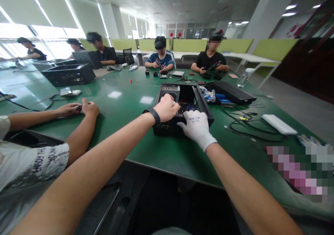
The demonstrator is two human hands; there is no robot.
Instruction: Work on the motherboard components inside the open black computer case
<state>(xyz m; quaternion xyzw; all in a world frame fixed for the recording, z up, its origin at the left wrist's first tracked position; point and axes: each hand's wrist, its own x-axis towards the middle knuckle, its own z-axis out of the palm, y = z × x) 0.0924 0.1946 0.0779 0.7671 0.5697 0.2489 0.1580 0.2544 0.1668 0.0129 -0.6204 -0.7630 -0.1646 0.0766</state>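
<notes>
A black computer case (169,127) lies on the green table with its upper side open, showing a power supply with a fan grille (171,91) and some wires inside. My left hand (166,108), bare with a dark wristband, is over the case's near left part. Its fingers are closed, and what they pinch, if anything, is too small to name. On the near right edge of the case rests my right hand (196,125) in a white glove, its fingers bent over the rim and gripping it, the thumb on the near side.
At the left, a person's hands (87,108) hold a small dark thing. Right of the case lie black cables (241,125), a white box (279,124), a black panel (233,92) and gloves (208,94). Another case (69,74) stands back left. Several people sit across the table (135,144).
</notes>
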